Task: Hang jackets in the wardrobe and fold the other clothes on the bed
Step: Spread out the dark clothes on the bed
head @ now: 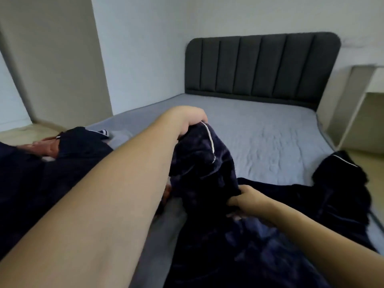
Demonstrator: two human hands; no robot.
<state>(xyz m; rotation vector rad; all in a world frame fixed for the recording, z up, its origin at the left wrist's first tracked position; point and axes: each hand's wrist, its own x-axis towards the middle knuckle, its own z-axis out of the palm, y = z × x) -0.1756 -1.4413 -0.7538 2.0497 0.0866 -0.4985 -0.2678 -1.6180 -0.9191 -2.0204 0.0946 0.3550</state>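
A dark navy velvet garment with white piping (199, 163) lies across the near part of the bed (259, 129). My left hand (191, 119) grips its upper edge and holds it lifted above the grey sheet. Lower down, my right hand (245, 198) pinches a fold of the same fabric. One end of this garment, also piped in white (340, 171), hangs at the bed's right edge. A second dark garment with a reddish-brown lining (68, 150) lies heaped on the left side of the bed.
A padded dark grey headboard (261, 65) stands at the far end against a white wall. A white bedside unit (361, 104) is on the right. Beige wardrobe panels (56, 59) rise on the left, with light wood floor below them.
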